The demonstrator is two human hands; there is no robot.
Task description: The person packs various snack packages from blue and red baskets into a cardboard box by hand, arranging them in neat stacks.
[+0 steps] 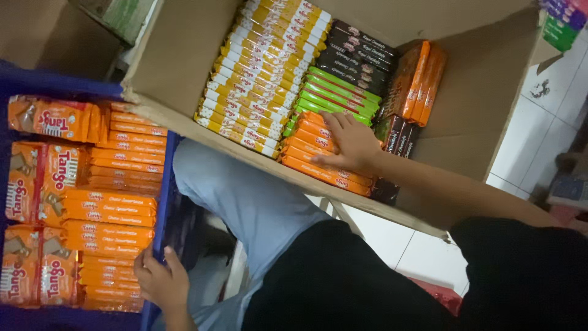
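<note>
- Blue crate (160,202): at the left, filled with stacked orange wafer packs (110,211), some flat, some showing their faces.
- Left hand (160,279): low in the view, at the crate's near corner. Fingers curl over the blue rim and touch the lowest orange packs; whether it grips a pack or only the rim cannot be told.
- Light blue trouser leg (245,202): between crate and box.
- Cardboard box (177,67): open, holding rows of yellow-and-white packs (263,73), black packs (355,55), green packs (337,95) and an orange row (318,153).
- Right hand (352,144): arm reaches in from the lower right, over the box wall. Palm down, fingers spread flat on the orange row; pressing, not clenched.
- Upright orange packs (419,79): against the box's right wall.
</note>
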